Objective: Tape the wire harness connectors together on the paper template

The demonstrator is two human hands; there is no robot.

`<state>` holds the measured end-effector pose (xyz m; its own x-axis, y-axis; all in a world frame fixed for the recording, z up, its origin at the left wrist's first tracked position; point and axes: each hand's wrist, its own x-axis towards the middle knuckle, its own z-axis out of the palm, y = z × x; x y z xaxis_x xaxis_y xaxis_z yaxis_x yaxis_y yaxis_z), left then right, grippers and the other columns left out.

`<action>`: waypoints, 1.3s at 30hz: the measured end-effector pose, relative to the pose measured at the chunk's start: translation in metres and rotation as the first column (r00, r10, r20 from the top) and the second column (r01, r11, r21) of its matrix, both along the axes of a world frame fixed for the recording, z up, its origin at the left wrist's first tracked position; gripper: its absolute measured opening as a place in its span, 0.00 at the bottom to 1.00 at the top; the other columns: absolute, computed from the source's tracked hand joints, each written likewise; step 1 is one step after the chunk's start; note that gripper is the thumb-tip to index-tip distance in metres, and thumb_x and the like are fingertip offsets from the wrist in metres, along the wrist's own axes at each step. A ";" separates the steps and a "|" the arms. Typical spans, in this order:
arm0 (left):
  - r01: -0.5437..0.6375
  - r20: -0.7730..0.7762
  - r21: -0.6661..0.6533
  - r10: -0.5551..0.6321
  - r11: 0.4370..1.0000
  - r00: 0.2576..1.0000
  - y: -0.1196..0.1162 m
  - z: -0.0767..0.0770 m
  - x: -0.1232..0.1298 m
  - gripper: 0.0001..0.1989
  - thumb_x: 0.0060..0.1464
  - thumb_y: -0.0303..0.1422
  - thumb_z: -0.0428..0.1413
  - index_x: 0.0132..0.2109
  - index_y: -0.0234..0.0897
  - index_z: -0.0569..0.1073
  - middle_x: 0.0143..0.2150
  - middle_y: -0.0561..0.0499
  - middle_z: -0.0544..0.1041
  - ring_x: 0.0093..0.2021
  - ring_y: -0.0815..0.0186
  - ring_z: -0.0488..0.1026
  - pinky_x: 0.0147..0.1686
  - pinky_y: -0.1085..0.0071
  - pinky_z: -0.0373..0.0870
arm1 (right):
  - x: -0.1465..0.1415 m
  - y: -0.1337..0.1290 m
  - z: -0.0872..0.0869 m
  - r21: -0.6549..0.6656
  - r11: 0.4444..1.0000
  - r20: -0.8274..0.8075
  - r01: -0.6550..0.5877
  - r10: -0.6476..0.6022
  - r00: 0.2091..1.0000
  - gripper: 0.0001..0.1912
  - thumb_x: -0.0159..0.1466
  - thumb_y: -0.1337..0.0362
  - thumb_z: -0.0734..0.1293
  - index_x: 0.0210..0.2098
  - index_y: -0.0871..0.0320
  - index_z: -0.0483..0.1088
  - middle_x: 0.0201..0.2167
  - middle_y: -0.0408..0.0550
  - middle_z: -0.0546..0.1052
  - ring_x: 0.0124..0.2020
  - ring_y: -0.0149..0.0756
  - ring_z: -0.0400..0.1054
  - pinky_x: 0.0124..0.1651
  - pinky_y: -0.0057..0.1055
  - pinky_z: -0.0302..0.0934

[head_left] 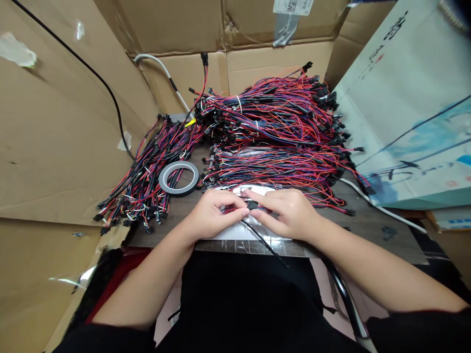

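Over a white sheet [228,232] at the table's front edge, my two hands meet. My left hand [217,213] pinches a thin wire harness between thumb and index finger. Opposite it, my right hand [287,212] has thumb and index finger closed on a small black piece [252,204] of the same harness. A black cable end [267,245] slants down from between the hands, past the table edge. The fingers partly hide the harness.
Red, blue and black wire bundles [272,117] are piled behind the hands, with another heap [147,171] at the left. A roll of tape [163,180] lies beside that heap. Cardboard walls [187,24] stand behind and left; a white cable [386,207] lies at the right.
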<state>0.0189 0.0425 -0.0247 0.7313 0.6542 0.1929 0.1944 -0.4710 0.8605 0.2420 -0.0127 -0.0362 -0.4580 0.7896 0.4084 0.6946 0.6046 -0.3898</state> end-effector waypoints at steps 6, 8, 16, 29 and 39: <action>0.042 0.007 -0.031 -0.041 0.999 0.999 0.001 0.000 -0.004 0.09 0.58 0.34 0.59 0.32 0.34 0.78 0.29 0.51 0.79 0.29 0.71 0.72 0.34 0.75 0.67 | 0.004 0.000 0.002 0.016 1.000 -0.005 0.025 -0.025 1.000 0.27 0.68 0.52 0.63 0.59 0.64 0.69 0.29 0.48 0.79 0.27 0.32 0.70 0.33 0.29 0.61; 0.037 0.007 -0.043 -0.037 0.998 0.999 0.001 0.000 -0.006 0.09 0.58 0.34 0.60 0.32 0.34 0.78 0.28 0.51 0.78 0.28 0.71 0.72 0.33 0.75 0.66 | 0.009 0.002 0.004 0.027 0.995 -0.053 0.092 -0.091 0.994 0.28 0.67 0.52 0.64 0.60 0.65 0.68 0.28 0.46 0.79 0.26 0.31 0.70 0.32 0.29 0.62; 0.038 -0.105 0.028 -0.035 0.999 0.994 0.001 -0.006 -0.001 0.09 0.60 0.35 0.58 0.35 0.35 0.79 0.32 0.51 0.80 0.32 0.70 0.75 0.36 0.76 0.67 | 0.008 0.004 0.008 0.042 0.991 -0.015 -0.124 0.125 0.992 0.12 0.67 0.59 0.65 0.43 0.59 0.75 0.35 0.49 0.79 0.36 0.34 0.71 0.41 0.32 0.64; 0.000 -0.259 -0.041 -0.011 0.999 0.966 0.006 -0.008 -0.001 0.10 0.61 0.34 0.55 0.37 0.36 0.80 0.32 0.55 0.80 0.32 0.71 0.73 0.35 0.76 0.64 | 0.001 0.011 -0.005 0.008 0.998 -0.007 -0.064 0.065 0.998 0.08 0.69 0.66 0.61 0.38 0.60 0.72 0.34 0.50 0.76 0.37 0.36 0.65 0.43 0.36 0.61; -0.025 -0.319 -0.076 0.000 0.997 0.948 0.008 -0.008 0.003 0.12 0.61 0.32 0.53 0.34 0.36 0.80 0.30 0.55 0.79 0.31 0.71 0.71 0.33 0.75 0.61 | 0.008 0.014 -0.007 0.020 0.980 -0.159 -0.200 0.201 0.967 0.05 0.67 0.70 0.63 0.39 0.56 0.70 0.37 0.46 0.76 0.40 0.34 0.66 0.46 0.35 0.60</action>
<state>0.0217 0.0507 -0.0328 0.7379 0.6673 -0.1011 0.4700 -0.4006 0.7865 0.2501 0.0016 -0.0427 -0.5354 0.6865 0.4920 0.4883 0.7269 -0.4828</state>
